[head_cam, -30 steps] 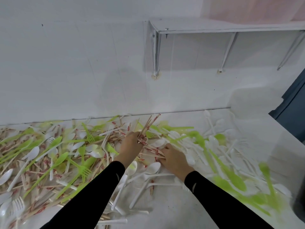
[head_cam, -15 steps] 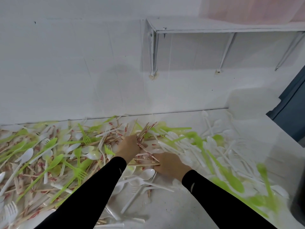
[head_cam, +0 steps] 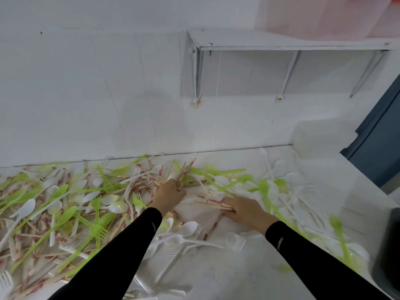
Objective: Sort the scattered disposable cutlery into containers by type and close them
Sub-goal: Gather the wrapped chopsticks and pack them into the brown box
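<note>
Scattered disposable cutlery covers the white table (head_cam: 227, 276): green forks (head_cam: 95, 232), white spoons (head_cam: 188, 228), white forks (head_cam: 237, 242) and wooden chopsticks with red-printed wrappers (head_cam: 149, 185). My left hand (head_cam: 168, 194) grips a bundle of chopsticks (head_cam: 183, 172) that fans up and away from the fist. My right hand (head_cam: 244, 210) holds several chopsticks (head_cam: 213, 204) lying flat, their ends pointing left. Both hands are at the middle of the pile, a little apart.
A white wall rises right behind the table. A white shelf (head_cam: 281, 43) on brackets hangs above at the right, with a pink translucent box (head_cam: 320, 16) on it. A translucent container (head_cam: 313, 137) stands at the back right. A dark object (head_cam: 389, 252) sits at the right edge.
My right hand has slid right and gathered flat chopsticks, moving apart from my left hand, which keeps its bundle. A patch of bare table now shows between the hands.
</note>
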The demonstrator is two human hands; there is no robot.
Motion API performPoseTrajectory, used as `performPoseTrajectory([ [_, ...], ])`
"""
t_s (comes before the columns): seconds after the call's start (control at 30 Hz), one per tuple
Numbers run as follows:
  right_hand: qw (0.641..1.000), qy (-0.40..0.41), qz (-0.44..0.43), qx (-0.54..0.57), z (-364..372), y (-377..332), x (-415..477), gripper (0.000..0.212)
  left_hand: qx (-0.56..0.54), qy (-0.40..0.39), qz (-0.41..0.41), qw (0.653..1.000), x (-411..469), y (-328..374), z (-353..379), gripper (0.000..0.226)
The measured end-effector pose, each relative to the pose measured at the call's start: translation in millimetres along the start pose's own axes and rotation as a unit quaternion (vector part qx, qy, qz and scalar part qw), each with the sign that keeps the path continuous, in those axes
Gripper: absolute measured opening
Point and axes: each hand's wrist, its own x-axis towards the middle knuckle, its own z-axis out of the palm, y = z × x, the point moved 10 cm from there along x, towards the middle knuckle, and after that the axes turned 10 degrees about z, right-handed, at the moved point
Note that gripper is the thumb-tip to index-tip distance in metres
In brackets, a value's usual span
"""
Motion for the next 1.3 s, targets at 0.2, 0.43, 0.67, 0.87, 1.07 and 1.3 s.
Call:
performPoseTrajectory([
  [0.2, 0.989, 0.044, 0.097, 0.102, -24.1, 24.0, -5.7, 0.015, -0.058, -0.006, 0.016, 0.998, -6.2, -2.4, -8.4, 0.037],
  [0.43, 0.979, -0.036, 0.172, 0.101, 3.5, 15.1, -10.3, 0.051, -0.174, -0.006, 0.043, 0.984, -18.5, 3.5, -26.7, 0.018],
  [0.67, 0.939, -0.087, 0.233, 0.237, 25.0, 12.7, -18.4, 0.042, -0.217, -0.132, -0.001, 0.967, -40.7, 6.9, -12.1, 0.031],
  [0.87, 0.900, -0.107, 0.254, 0.336, 25.6, 5.8, -19.2, 0.032, -0.213, -0.137, -0.027, 0.967, -44.0, -1.0, -11.6, 0.026],
  [1.07, 0.837, -0.067, 0.277, 0.467, 14.3, 20.5, -19.5, 0.033, -0.221, -0.094, 0.021, 0.971, -45.7, 1.4, -27.0, 0.040],
  [1.3, 0.649, -0.124, 0.289, 0.693, -7.4, 23.1, -14.1, 0.037, -0.283, 0.019, 0.095, 0.954, -42.5, 31.0, -48.7, 0.035],
])
